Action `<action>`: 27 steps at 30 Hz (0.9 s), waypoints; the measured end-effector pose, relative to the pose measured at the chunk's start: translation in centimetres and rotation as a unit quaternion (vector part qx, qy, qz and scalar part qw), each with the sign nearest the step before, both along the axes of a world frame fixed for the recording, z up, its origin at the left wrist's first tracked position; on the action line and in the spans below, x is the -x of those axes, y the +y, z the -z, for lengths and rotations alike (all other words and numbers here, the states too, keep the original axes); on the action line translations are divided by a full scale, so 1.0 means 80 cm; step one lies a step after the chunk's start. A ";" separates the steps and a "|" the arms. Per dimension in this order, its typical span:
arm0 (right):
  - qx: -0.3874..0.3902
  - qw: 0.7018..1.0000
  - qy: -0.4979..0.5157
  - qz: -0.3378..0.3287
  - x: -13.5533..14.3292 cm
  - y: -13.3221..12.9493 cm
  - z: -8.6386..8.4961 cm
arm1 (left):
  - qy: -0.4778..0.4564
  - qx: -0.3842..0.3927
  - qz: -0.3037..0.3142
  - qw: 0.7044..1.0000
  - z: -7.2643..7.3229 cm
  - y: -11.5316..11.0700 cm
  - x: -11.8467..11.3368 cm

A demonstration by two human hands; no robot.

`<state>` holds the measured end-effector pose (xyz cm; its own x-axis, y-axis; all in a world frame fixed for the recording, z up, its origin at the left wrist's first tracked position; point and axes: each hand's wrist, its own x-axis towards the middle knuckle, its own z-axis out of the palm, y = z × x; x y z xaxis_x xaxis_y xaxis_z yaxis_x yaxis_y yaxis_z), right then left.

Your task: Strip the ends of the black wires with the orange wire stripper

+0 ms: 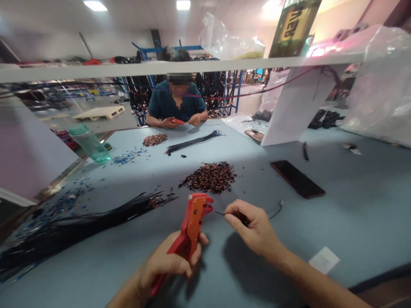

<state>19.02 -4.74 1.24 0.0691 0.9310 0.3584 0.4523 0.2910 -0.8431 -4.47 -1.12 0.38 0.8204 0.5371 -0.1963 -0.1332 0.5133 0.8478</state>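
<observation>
Workshop hall, bright overhead light

Rectangular ceiling light panels (pixel 95 5) glow above, a long white horizontal shelf beam (pixel 154 68) crosses the view, blue metal racks (pixel 236 92) stand behind, and the pale blue worktable (pixel 353 192) stretches wide.

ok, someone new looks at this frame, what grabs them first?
Most likely the bright orange-red plastic-handled wire stripper gripped in the left hand near the bottom centre, its head pointed at a thin black wire pinched in the right hand. Behind it a heap of copper-tipped wire offcuts lies on the pale blue table, and a long bundle of black wires fans out to the left.
</observation>
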 end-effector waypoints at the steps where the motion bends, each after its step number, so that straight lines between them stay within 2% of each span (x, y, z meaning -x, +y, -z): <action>1: 0.004 1.000 0.008 -0.001 -0.002 0.000 -0.001 | 0.011 -0.019 0.006 1.000 0.001 -0.001 0.000; 5: 0.051 0.998 0.048 -0.001 -0.005 0.000 -0.005 | 0.046 -0.083 0.021 0.995 0.000 -0.003 0.001; 12: 0.089 0.992 0.085 -0.005 -0.005 -0.003 -0.012 | 0.075 -0.121 0.043 0.989 -0.007 -0.004 0.004; 20: 0.088 0.989 0.118 -0.034 -0.006 -0.006 -0.013 | 0.110 -0.216 -0.002 0.970 -0.008 -0.017 0.007; 22: 0.088 0.988 0.123 -0.036 -0.006 -0.006 -0.012 | 0.139 -0.264 -0.029 0.954 -0.010 -0.020 0.006; 24: 0.093 0.987 0.126 -0.038 -0.007 -0.006 -0.012 | 0.179 -0.329 -0.053 0.926 -0.014 -0.021 0.003; 27: 0.112 0.985 0.126 -0.035 -0.008 -0.005 -0.010 | 0.217 -0.418 -0.055 0.881 -0.021 -0.021 -0.007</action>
